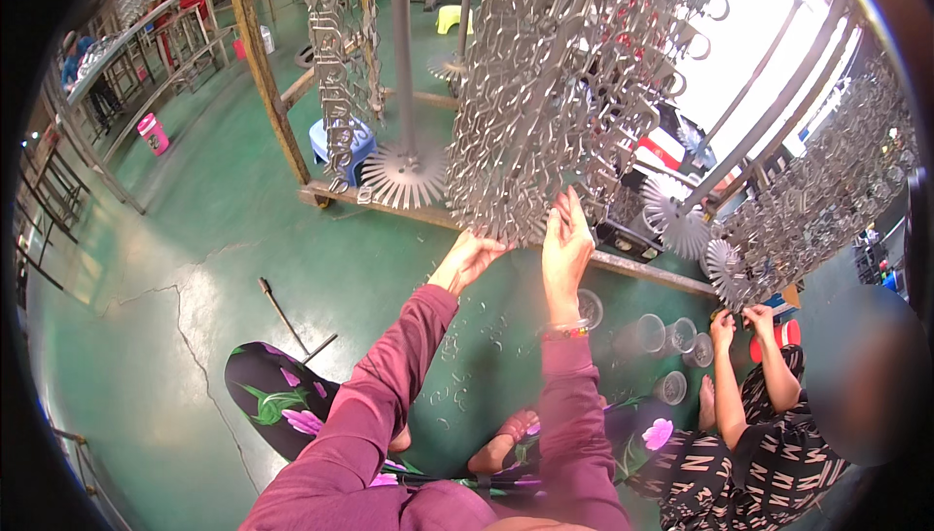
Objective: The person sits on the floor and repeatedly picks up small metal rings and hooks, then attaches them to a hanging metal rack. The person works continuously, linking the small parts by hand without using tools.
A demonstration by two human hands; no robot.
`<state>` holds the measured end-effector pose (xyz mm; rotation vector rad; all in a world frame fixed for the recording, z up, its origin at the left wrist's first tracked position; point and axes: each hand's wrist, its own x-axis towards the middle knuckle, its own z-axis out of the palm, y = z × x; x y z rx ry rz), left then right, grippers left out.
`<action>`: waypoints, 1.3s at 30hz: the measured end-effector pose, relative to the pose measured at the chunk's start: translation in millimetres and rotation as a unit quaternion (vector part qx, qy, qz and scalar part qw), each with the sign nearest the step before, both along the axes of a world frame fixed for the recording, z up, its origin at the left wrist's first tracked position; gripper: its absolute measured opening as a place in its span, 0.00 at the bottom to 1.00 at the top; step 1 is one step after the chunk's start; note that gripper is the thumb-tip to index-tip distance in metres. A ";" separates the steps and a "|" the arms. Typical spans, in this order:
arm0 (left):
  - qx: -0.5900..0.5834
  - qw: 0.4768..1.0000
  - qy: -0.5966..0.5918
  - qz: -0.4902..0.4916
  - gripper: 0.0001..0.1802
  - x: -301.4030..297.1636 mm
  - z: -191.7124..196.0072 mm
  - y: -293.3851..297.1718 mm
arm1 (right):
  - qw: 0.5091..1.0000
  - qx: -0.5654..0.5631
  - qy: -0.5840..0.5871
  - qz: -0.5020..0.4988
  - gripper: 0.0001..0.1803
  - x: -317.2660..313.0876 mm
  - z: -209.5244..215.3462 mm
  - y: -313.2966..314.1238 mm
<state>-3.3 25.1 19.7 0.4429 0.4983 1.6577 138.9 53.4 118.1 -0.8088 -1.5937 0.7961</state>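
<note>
A dense hanging cluster of small silvery metal hooks (530, 93) fills the space before me, strung in rows around a rack. My left hand (472, 258) is at its lower left edge, fingertips pinched together; whatever lies between them is too small to make out. My right hand (568, 249), with a beaded bracelet at the wrist, reaches up to the cluster's lower right side. Its fingers are drawn together against the metal pieces, and what they grip is hidden. Loose metal pieces (457, 395) are scattered on the green floor below my hands.
Clear plastic cups (642, 334) stand on the floor at right. Beside them another person's hands (739, 322) work at a second hanging cluster (827, 190). A wooden rack beam (623, 265) runs below the hooks. A T-shaped metal tool (292, 322) lies at left; a blue stool (355, 142) stands behind.
</note>
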 end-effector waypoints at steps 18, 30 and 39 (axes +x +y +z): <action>-0.035 0.999 -0.018 0.004 0.37 3.2 -12.4 4.1 | 0.991 0.095 0.062 -0.073 0.22 -10.2 71.9 11.4; -0.023 0.999 -0.008 0.024 0.13 2.3 2.3 -2.9 | 0.974 0.184 0.037 -0.130 0.20 -24.5 91.9 40.4; 0.003 1.000 -0.014 0.002 0.28 -7.9 -10.9 -2.3 | 0.997 0.075 0.009 -0.032 0.20 22.1 31.9 -22.6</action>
